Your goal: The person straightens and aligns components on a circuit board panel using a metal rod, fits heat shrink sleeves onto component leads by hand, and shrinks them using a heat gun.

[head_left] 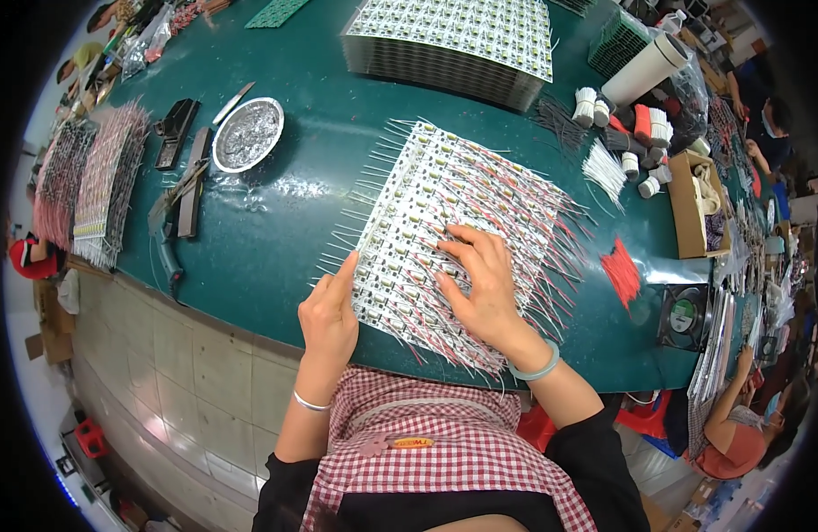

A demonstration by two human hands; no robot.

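In front of me on the green table lies a panel of small white circuit boards [378,253] with rows of red and white wires [533,213] sticking out over its right part. White wire ends jut from its left edge. My left hand [329,310] is closed at that left edge, its index finger lying along the panel and the other fingers curled. Resting over the middle of the panel among the wires, my right hand [482,282] has its thumb and fingers bent but apart. I make out nothing held between them.
A tall stack of circuit board panels [444,66] stands at the back. To the left are a metal bowl [248,135], a soldering iron [169,257] and wired panels [108,191]. Wire bundles [620,273], a cardboard box [690,208] and a small fan [684,316] occupy the right.
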